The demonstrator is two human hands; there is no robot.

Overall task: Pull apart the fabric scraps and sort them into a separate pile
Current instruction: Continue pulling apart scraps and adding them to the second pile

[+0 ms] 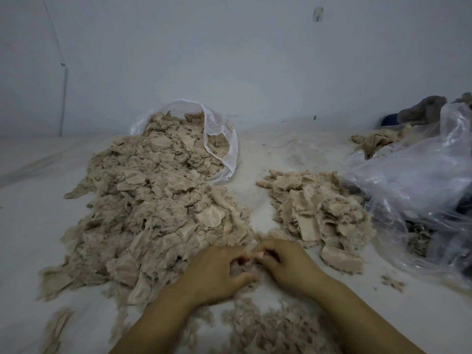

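Observation:
A big heap of beige frayed fabric scraps (150, 208) spreads over the left half of the white surface, spilling from a clear bag (219, 139). A smaller pile of flatter beige scraps (316, 213) lies to the right. At the bottom centre my left hand (214, 272) and my right hand (288, 264) meet, fingers curled. Between them they pinch a small beige scrap (251, 259), mostly hidden by the fingers. Loose fluffy fibres (268, 328) lie between my forearms.
A crumpled clear plastic bag (413, 190) fills the right side, with dark cloth (421, 111) and more scraps (375, 141) behind it. A pale wall (229, 60) closes the back. A white strip of the surface (252, 180) runs between the two piles.

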